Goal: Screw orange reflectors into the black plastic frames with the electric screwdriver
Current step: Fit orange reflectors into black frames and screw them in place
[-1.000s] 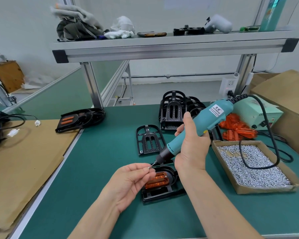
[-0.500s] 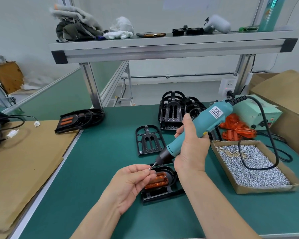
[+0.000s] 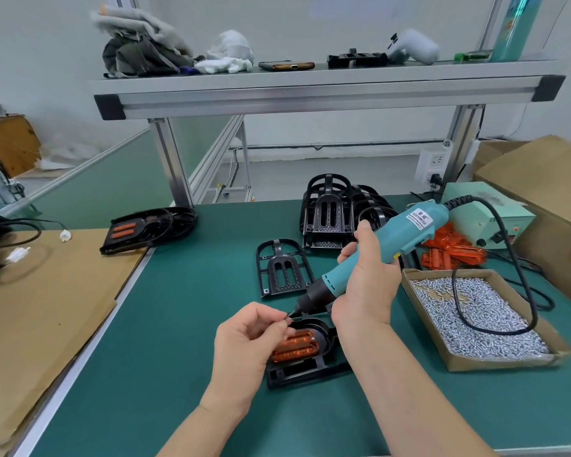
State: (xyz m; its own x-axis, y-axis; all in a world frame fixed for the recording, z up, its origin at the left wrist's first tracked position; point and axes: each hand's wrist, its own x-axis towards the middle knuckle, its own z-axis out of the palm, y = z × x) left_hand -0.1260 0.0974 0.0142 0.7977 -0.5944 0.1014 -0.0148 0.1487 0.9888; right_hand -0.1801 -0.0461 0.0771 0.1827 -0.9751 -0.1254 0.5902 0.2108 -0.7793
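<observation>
Almost nothing has moved since the earlier frames; both hands keep their places over the work, and only the camera has shifted a little.

Head view: the black plastic frame [image 3: 305, 371] lies flat on the green bench [image 3: 178, 324], just in front of the person, with the orange ribbed reflector [image 3: 295, 346] seated in it. Its long axis runs from lower left to upper right. It lies directly under and between both hands, and the left one is nearer.

The left hand [image 3: 248, 338] has its fingers curled, and thumb and forefinger pinch what I judge to be a small screw [image 3: 288, 317] against the bit. It is too small to tell for sure.

The right hand [image 3: 366, 282] is wrapped tightly around the teal electric screwdriver [image 3: 393, 239], which slants down to the left, its tip just above the upper end of the reflector. The next move must bring this tip down into the screw hole.
</observation>
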